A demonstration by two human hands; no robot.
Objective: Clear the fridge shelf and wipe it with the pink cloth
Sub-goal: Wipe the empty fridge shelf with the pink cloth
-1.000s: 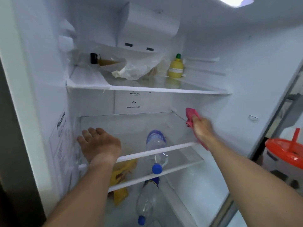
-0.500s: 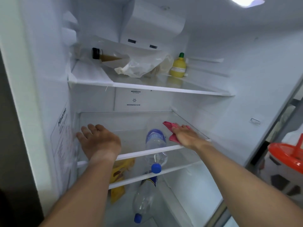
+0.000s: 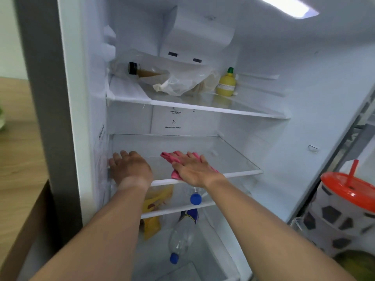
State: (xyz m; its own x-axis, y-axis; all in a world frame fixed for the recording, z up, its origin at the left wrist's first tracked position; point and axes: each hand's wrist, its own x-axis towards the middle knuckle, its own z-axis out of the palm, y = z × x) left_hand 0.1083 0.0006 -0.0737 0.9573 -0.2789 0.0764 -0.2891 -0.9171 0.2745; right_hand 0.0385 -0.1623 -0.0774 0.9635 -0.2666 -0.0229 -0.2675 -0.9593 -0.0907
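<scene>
Pink cloth mostly hidden under flat, spread-fingered R hand; L hand open, empty, at shelf's 9 o'clock edge; 3 o'clock side clear.

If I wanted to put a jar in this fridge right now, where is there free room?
The middle glass shelf is bare to the right of the right hand and pink cloth, out to the side wall. The top shelf has room right of the yellow lemon bottle; its left is crowded with a plastic bag and dark-capped bottle.
</scene>
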